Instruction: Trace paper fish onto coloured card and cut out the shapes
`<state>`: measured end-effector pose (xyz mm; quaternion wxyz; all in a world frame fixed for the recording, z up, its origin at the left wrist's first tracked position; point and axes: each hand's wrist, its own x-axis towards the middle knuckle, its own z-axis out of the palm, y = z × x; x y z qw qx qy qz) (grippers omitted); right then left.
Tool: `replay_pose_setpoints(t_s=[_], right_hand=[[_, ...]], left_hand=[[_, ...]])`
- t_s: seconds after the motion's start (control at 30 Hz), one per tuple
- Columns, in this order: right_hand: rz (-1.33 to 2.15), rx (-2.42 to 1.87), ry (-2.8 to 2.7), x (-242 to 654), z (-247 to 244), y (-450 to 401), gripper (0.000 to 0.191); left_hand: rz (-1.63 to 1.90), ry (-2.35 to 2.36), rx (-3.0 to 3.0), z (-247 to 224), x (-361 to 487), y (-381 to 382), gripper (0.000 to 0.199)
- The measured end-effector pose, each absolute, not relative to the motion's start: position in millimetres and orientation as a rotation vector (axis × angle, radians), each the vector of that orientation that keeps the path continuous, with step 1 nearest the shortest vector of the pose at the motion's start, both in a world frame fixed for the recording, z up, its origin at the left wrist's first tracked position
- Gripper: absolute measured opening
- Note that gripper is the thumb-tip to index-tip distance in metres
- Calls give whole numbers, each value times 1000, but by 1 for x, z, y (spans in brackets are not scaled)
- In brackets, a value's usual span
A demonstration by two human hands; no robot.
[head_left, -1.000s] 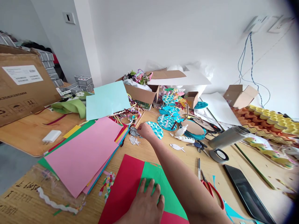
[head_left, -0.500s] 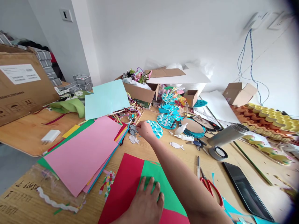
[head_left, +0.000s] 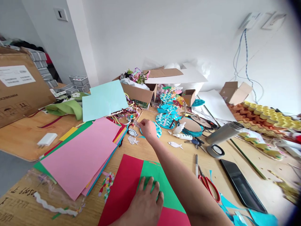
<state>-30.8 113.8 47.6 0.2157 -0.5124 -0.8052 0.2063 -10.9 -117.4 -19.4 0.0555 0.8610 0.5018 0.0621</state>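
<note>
My left hand [head_left: 149, 199] lies flat, fingers spread, on a green sheet [head_left: 168, 197] that rests over a red sheet [head_left: 122, 182]. My right hand [head_left: 148, 128] reaches across the table, thumb and fingers pinched on a small paper fish [head_left: 136, 123]. Just below that fish lie two more fish cutouts, a grey-blue one [head_left: 133, 132] and a white one [head_left: 133, 140]. Partly behind my right hand is a blue and white wavy-patterned disc [head_left: 158, 130]. Another white fish [head_left: 175, 144] lies to the right of my right forearm.
Stacked coloured paper [head_left: 82, 157] lies left. Glue bottles [head_left: 180, 128], red-handled scissors [head_left: 209, 185], a black phone [head_left: 243, 185] and a metal flask [head_left: 224, 132] are on the right. Behind stand an open craft box [head_left: 138, 94] and egg trays [head_left: 265, 117].
My right hand has lifted a small fish slightly away from the other cutouts, uncovering the grey-blue one. My left hand stays on the green sheet. The view has shifted slightly.
</note>
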Motion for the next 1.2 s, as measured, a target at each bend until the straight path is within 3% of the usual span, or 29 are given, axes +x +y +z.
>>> replay_pose_setpoints(t_s=[0.27,0.4,0.5,0.57,0.8,1.2], right_hand=[[786,-1346,-2182,87,88,103,18],[1197,-1229,-2165,159,68,69,17],[1281,-1375,-2193,191,39,43,14],[1222,-1453,-2258,201,25,29,15],[496,-1547,-2102,220,24,4,21],[480,-1269,-2237,227,-5,-14,16]], left_hand=[[151,1629,2539,-28,-8,-122,36],[150,1636,2553,-24,-8,-124,37],[160,1638,2509,-18,-9,-125,38],[167,1638,2483,-15,-9,-124,41],[91,1639,2466,-13,-9,-123,44],[-89,1637,2258,26,6,-107,29]])
